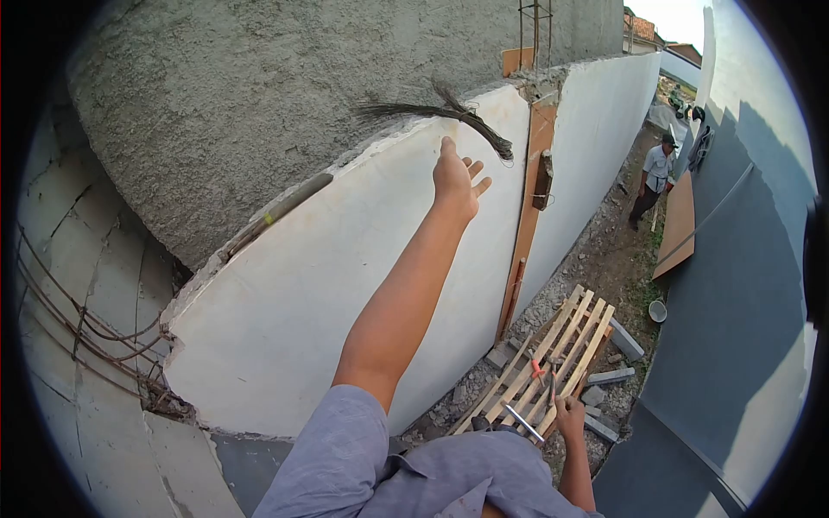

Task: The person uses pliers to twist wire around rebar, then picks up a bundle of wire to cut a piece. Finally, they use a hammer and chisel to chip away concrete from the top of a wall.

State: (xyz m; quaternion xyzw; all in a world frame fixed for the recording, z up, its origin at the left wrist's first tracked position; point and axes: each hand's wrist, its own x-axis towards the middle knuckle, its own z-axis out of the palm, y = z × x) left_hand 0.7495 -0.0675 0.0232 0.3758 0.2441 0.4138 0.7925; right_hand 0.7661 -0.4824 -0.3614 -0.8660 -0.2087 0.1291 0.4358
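Note:
My left hand (458, 183) reaches out over the white wall panel (345, 259), its fingers spread and nothing in them. Just above its fingertips, a bundle of thin dark tie wire (471, 119) lies across the wall's top edge, its loose ends fanned out to the left. Low on the right, my right hand (570, 416) is closed around a slim metal tool (553, 384); its exact kind is too small to make out. A red piece (537, 369) shows close to that tool. Beneath is a slatted wooden platform (540, 363), and a silver tube (524, 424) shows near my body.
Bent rebar (82, 324) sticks out at the left. A wooden post form (534, 164) stands against the wall, with upright rebar (535, 34) above. Concrete blocks (611, 376) and a bucket (658, 311) lie right. Further along the passage stands a person (654, 177) beside a board (678, 229).

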